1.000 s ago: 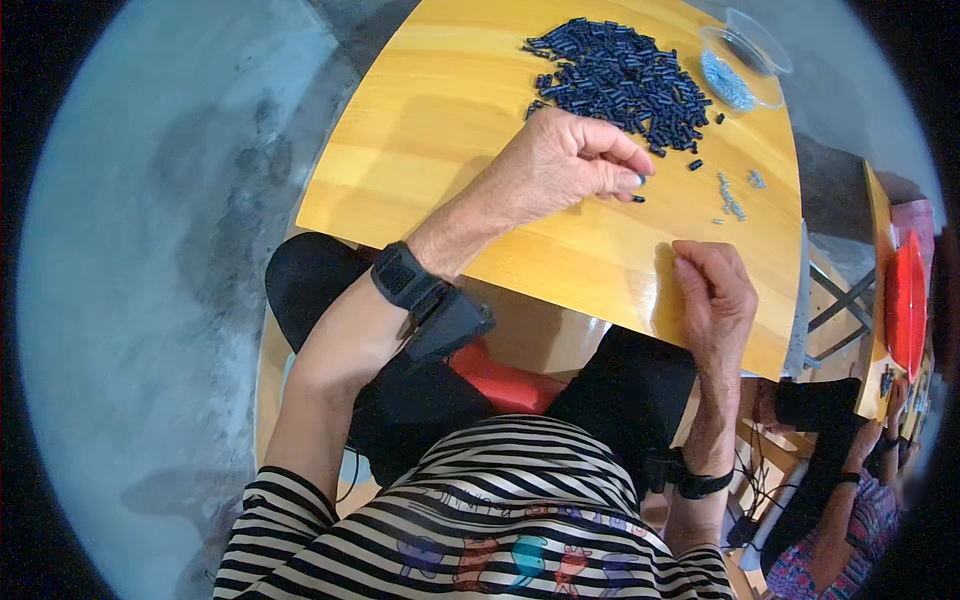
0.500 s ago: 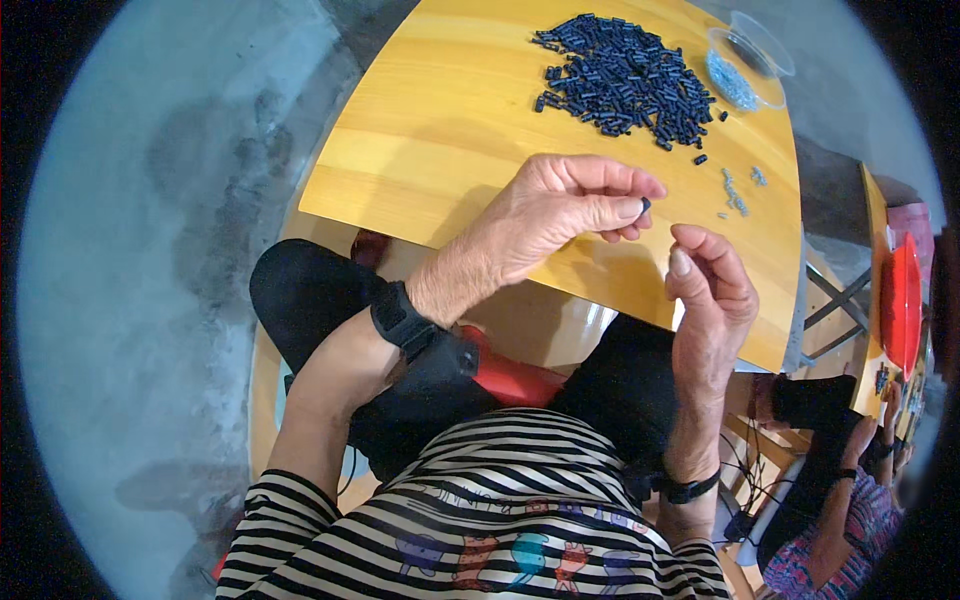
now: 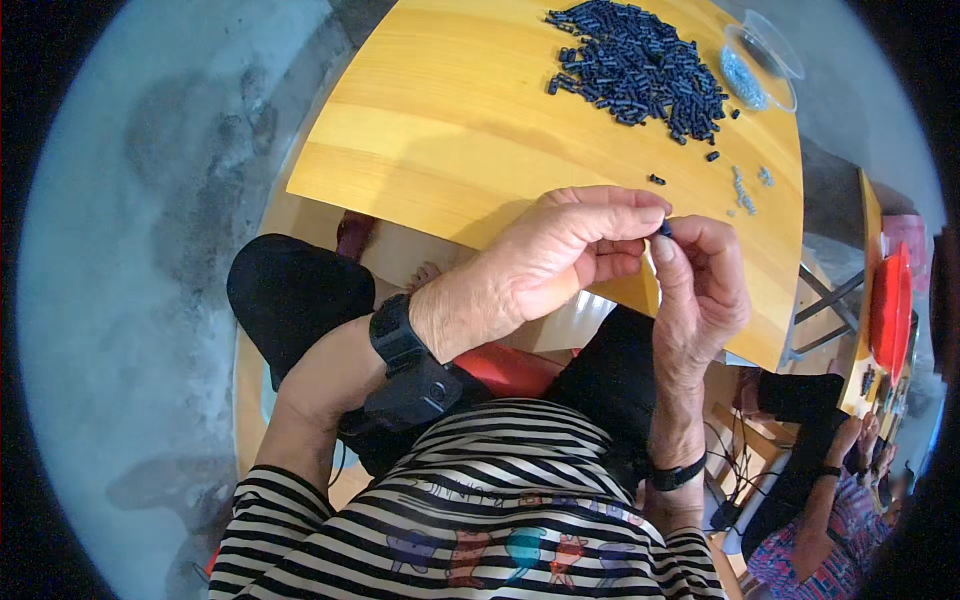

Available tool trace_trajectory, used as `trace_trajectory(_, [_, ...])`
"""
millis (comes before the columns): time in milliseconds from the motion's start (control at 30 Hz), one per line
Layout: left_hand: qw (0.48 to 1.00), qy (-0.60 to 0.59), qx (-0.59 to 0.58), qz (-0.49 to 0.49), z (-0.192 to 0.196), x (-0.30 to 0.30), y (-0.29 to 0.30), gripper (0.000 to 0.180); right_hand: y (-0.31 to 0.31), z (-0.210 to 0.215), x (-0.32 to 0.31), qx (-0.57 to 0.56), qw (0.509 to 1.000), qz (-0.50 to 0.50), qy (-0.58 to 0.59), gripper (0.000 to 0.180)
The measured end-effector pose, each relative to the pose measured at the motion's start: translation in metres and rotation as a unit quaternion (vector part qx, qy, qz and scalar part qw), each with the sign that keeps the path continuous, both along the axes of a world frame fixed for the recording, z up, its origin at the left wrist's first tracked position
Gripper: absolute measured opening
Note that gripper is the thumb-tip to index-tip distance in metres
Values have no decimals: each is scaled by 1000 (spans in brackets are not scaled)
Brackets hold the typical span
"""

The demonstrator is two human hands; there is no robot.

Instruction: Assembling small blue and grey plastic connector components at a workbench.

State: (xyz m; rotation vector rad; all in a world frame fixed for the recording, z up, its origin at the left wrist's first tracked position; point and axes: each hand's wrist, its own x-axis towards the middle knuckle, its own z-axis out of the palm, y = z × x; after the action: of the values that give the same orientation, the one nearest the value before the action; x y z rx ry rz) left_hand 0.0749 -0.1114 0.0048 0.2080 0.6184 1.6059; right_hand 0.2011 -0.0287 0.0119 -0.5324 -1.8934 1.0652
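Note:
In front of me, above the table's near edge, my two hands meet fingertip to fingertip. My left hand (image 3: 560, 255) pinches a small dark blue cylindrical piece (image 3: 665, 229). Thumb and forefinger of my right hand (image 3: 700, 275) are closed up against that piece; anything tiny between them is hidden. Beyond lies a large pile of similar dark blue pieces (image 3: 645, 75). One loose piece (image 3: 656, 179) rests on the table just past my left fingers. A few tiny clear bits (image 3: 741, 190) are scattered to the right.
At the yellow wooden table's (image 3: 420, 120) far right stands a clear plastic tub (image 3: 790, 95) with tiny bluish-clear bits (image 3: 741, 80) inside. On the right, another person's arms (image 3: 825, 500) work at a second table, near a red basin (image 3: 890, 310). My legs are under the table edge.
My hands have come together; the right fingers now touch the dark blue piece held in the left. One loose dark piece now shows on the table where my left hand was covering.

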Motion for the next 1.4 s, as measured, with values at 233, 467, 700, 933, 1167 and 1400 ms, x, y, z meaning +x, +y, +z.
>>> trace_trajectory(233, [993, 110, -32, -43, 3, -6, -8, 21, 2, 10, 12, 68, 997, -7, -47, 9])
trace_trajectory(467, [980, 179, -30, -83, 4, -15, -14, 22, 12, 28, 15, 180, 973, 60, -130, 13])
trace_trajectory(700, [980, 177, -13, -89, 3, -12, -10, 24, 57, 25, -1, 111, 967, -17, -229, 15])
trace_trajectory(933, [964, 261, -23, -36, 7, -19, -8, 23, 106, 12, 58, 47, 972, -124, -194, 17])
trace_trajectory(1167, [943, 331, -10, 11, -2, -13, 4, 23, 110, 10, 56, 84, 948, -132, -276, 16])
trace_trajectory(1400, [929, 367, -28, 25, 1, -8, 8, 20, 114, 2, 42, 106, 951, -93, -276, 10])
